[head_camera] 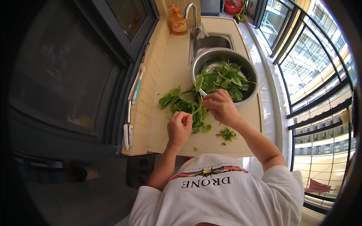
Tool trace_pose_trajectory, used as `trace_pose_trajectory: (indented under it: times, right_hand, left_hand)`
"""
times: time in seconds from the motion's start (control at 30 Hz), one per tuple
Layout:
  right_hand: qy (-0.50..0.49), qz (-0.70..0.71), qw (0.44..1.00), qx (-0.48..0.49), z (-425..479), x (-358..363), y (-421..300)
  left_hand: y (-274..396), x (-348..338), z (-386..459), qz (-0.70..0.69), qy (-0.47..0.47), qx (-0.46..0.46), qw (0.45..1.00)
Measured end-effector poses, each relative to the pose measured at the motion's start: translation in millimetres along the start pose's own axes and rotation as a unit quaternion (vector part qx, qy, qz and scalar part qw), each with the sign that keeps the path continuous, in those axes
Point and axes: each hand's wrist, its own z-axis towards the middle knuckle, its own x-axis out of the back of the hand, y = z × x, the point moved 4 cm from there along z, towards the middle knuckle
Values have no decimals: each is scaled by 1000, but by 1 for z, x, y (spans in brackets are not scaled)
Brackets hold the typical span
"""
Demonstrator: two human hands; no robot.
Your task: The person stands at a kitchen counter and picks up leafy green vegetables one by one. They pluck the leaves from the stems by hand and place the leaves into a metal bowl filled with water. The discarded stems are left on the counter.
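Observation:
My left hand is at the near edge of a heap of leafy greens on the countertop, fingers pinched around the lower end of a green stem. The stem slants up to my right hand, whose fingertips close on it just below the bowl's rim. A single leaf stands up above the right fingers, apparently on the same stem. Beyond that hand, a stainless steel bowl holds many loose green leaves. Small trimmed bits of green lie in a little pile right of the heap.
Behind the bowl is a steel sink with a curved faucet and a cloth. An orange pump bottle stands left of it. A scraper and a brush lie on the left tiled ledge. A railing runs along the right.

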Motion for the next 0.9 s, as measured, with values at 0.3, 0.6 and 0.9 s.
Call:
trace_pose_trajectory:
  times: [0.3, 0.6, 0.9]
  right_hand:
    - [-66, -41, 997, -29, 0, -22, -20]
    - [43, 461, 798, -385, -38, -56, -7]
    - [189, 530, 710, -424, -36, -42, 11]
  left_hand:
    - [7, -3, 1, -67, -5, 32, 997]
    - [-14, -29, -10, -422, -67, 271, 862]
    - [-10, -64, -18, -518, -96, 339, 779]
